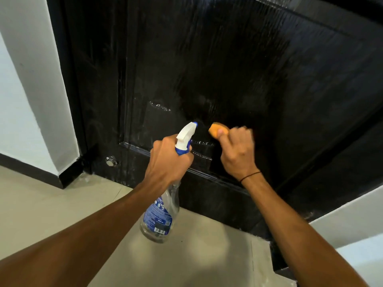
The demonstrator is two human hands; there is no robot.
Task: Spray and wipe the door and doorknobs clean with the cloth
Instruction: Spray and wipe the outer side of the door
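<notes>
A glossy black door [217, 65] fills the upper view, streaked with wet smears near its lower panel. My left hand [167, 160] grips the neck of a clear spray bottle [160, 216] with a white and blue trigger head, its nozzle pointing at the door. My right hand [236, 150] grips a bunched orange cloth [215, 130] close against the lower part of the door, just right of the nozzle. No doorknob is in view.
A small metal door stop [111, 161] sits low at the door's left edge. White walls [31, 90] with a dark skirting flank the black frame. Beige floor tiles [196, 255] lie below.
</notes>
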